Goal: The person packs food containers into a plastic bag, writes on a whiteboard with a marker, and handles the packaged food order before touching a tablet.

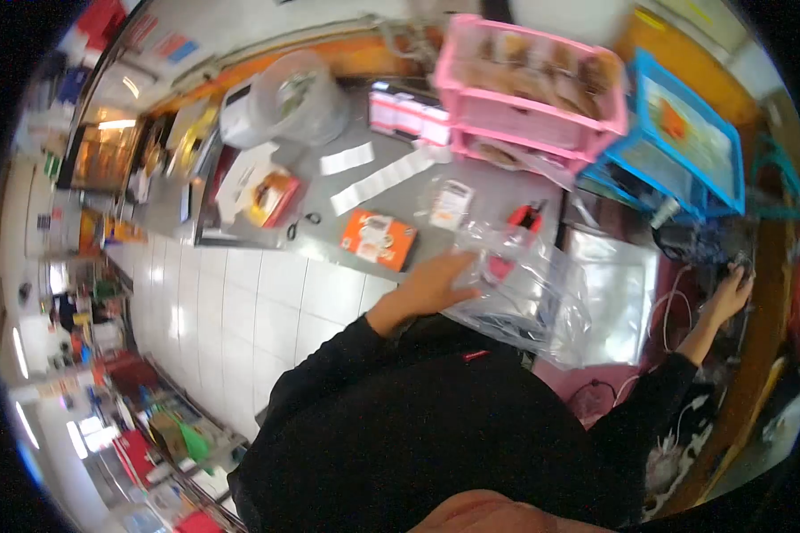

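Observation:
My left hand (431, 286) is at the left edge of a clear plastic bag (529, 293), its fingers apart and the thumb near the bag. Red-handled pliers (526, 216) lie at the bag's upper end. An orange box (378, 240) with a white label is just left of that hand, and a white labelled packet (452, 204) is above it. Far to the right, my right hand (734, 289) reaches among dark items and cables, its fingers bent around something too small to make out.
Pink stacked baskets (529, 124) and blue trays (684, 133) stand behind. White label strips (382, 180), scissors (304, 225) and a clear round container (300, 98) are on the grey table (324, 253). A white cable (671, 306) hangs near my right arm.

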A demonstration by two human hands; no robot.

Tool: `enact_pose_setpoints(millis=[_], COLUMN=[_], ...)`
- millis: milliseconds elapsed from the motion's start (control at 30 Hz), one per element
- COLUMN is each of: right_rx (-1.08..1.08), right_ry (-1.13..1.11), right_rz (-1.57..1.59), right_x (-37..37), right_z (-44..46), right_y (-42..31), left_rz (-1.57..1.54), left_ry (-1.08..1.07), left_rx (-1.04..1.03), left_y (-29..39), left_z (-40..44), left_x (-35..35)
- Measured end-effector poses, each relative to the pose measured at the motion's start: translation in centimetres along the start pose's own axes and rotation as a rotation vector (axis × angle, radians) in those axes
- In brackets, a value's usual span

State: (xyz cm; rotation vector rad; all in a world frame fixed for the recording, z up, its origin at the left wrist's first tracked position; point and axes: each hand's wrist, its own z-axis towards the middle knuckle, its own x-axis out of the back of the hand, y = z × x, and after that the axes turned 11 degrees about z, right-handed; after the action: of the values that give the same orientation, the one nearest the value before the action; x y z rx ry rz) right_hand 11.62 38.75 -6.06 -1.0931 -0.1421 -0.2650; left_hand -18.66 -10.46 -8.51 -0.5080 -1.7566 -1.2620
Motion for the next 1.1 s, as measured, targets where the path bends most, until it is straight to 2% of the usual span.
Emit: enact_pose_setpoints(millis=[33,67,100,133,200,233,267,300,333,367,433,533,633,733,833,900,1000,1033,1100], right_rx=[-0.005,-0.017,-0.035,-0.123,-0.057,-0.056,0.026,0.127,0.286,0.291,0.29,0.318,0.179,0.088,0.269,0.387,0.41,0.512,0.297], right_ry=[-0.11,-0.215,-0.317,-0.302,-0.465,-0.658,-0.825,-0.983,-1.079,-1.318,-1.466,-1.603,-1.638,-1.625,-1.463,-1.322,-1.186,-1.15,-1.226], right_rz=[0.12,0.23,0.331,0.436,0.498,0.507,0.386,0.276,0.554,0.097,-0.283,-0.507,-0.501,-0.516,-0.188,-0.056,0.069,0.162,0.344], right_x=[-2.1,-4.6,-6.9,-10.1,-15.2,-17.9,-21.2,-24.5,-28.6,-29.9,-32.4,-35.4,-35.7,-36.0,-34.6,-33.1,-31.5,-31.6,-31.3], right_z=[-1.8,-6.0,-10.8,-16.0,-23.1,-27.2,-32.5,-37.7,-43.2,-46.6,-51.9,-56.5,-55.3,-53.1,-47.8,-44.1,-41.7,-41.8,-43.5], right_y=[-2.1,-8.1,-14.5,-21.3,-23.6,-24.0,-24.6,-25.2,-23.3,-24.6,-25.0,-20.7,-22.9,-24.6,-28.0,-34.8,-43.2,-43.8,-43.7], left_rz=[-0.003,-0.007,-0.143,-0.284,-0.121,-0.098,-0.323,-0.162,-0.488,-0.512,-0.586,-0.68,-0.609,-0.609,-0.382,-0.317,-0.396,-0.341,-0.225], left_ry=[0.084,0.158,0.213,0.261,0.482,0.555,0.685,0.665,0.643,0.611,0.562,0.508,0.357,0.337,0.308,0.281,0.148,0.066,-0.1], left_rx=[0.035,0.065,0.127,0.189,0.346,0.413,0.524,0.624,0.674,0.706,0.731,0.713,0.766,0.726,0.542,0.431,0.46,0.495,0.564], left_y=[-2.9,-5.9,-8.7,-11.1,-16.5,-18.1,-20.9,-24.4,-22.9,-23.3,-24.7,-27.4,-30.9,-32.8,-35.2,-33.7,-33.8,-33.8,-34.2], left_z=[-2.1,-4.3,-5.8,-7.9,-13.3,-15.9,-18.7,-21.8,-22.5,-23.9,-26.4,-29.4,-31.1,-30.2,-28.2,-24.6,-19.6,-17.8,-15.1], left_x=[1.5,3.2,6.0,8.9,12.8,14.8,14.9,15.2,17.4,18.3,18.8,17.4,14.7,12.3,7.7,7.8,4.3,3.0,-0.1])
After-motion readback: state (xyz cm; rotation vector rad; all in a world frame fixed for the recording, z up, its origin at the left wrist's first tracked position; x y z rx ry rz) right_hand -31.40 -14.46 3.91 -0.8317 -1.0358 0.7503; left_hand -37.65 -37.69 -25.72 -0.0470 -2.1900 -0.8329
